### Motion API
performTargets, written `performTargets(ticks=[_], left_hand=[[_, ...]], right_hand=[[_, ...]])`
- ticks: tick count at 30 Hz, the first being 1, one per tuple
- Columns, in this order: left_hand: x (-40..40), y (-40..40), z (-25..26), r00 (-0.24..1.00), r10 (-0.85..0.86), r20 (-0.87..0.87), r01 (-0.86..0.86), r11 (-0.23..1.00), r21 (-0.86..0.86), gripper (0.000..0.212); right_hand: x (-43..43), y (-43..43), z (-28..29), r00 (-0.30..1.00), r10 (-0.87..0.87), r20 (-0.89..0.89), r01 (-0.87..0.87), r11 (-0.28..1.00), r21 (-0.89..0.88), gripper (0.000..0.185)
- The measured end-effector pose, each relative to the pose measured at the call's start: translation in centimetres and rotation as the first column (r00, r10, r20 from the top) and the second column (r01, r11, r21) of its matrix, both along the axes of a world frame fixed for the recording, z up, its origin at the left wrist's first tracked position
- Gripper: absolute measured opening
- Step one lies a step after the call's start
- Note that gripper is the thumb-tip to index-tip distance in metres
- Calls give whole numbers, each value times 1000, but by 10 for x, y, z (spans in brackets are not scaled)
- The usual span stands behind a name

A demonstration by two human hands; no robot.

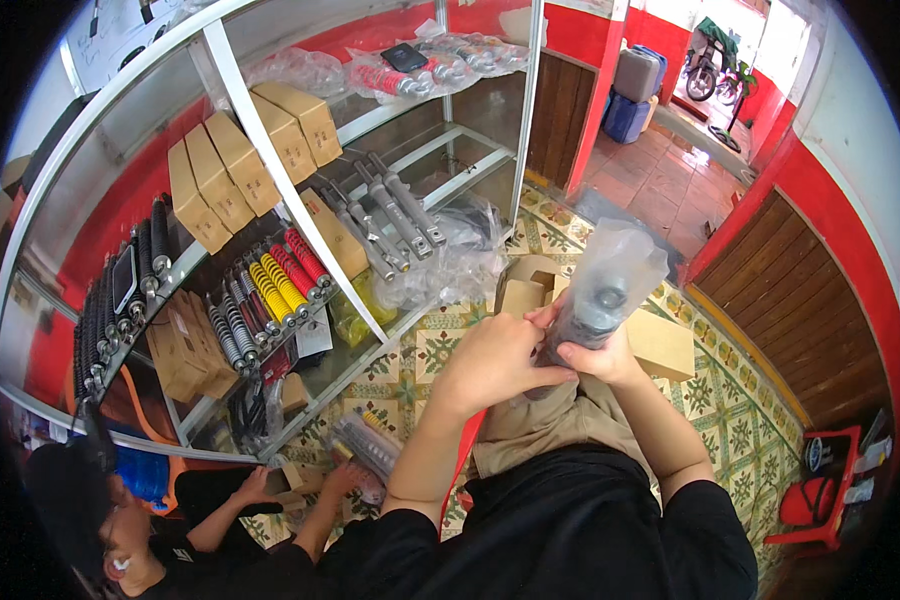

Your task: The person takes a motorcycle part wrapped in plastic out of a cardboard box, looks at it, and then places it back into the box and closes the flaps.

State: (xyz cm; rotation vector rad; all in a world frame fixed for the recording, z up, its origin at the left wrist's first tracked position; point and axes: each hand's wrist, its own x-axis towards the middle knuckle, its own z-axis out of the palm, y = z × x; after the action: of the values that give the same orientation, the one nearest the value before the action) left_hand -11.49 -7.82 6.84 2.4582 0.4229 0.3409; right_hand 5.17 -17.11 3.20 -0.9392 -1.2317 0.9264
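Observation:
A dark shock absorber in a translucent plastic bag (607, 277) is held upright between both hands above my lap. My left hand (487, 356) grips the bagged part's left side, with its fingers partly behind it. Around the lower right side, my right hand (604, 356) has its thumb across the front. The bag's top end stands loose above the hands. Just behind them, an open cardboard box (529, 281) and a closed-looking cardboard box (660, 345) rest on the tiled floor.
A glass display shelf (345, 341) on the left holds coil-spring shocks (277, 281), cardboard boxes (210, 180) and fork tubes (401, 214). At lower left, a co-worker (142, 540) reaches toward bagged shocks (371, 446) on the floor. A red plastic chair (832, 487) stands at right.

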Motion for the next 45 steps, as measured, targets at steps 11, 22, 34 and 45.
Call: performTargets(ticks=[11, 22, 34, 45], left_hand=[[23, 126, -141, 928, 258, -268, -368, 740, -563, 60], [76, 99, -220, 989, 7, -147, -129, 526, -840, 36], [114, 84, -179, 681, 692, 242, 50, 286, -957, 22], [95, 59, 32, 382, 639, 668, 648, 330, -686, 19]], right_hand=[[5, -10, -14, 986, -88, -143, 109, 983, 148, 50], [12, -31, 13, 929, -123, -350, 180, 974, 136, 54], [27, -79, 86, 921, -134, -365, 280, 880, 385, 54], [56, -156, 219, 918, 242, -314, 25, 755, 655, 46]])
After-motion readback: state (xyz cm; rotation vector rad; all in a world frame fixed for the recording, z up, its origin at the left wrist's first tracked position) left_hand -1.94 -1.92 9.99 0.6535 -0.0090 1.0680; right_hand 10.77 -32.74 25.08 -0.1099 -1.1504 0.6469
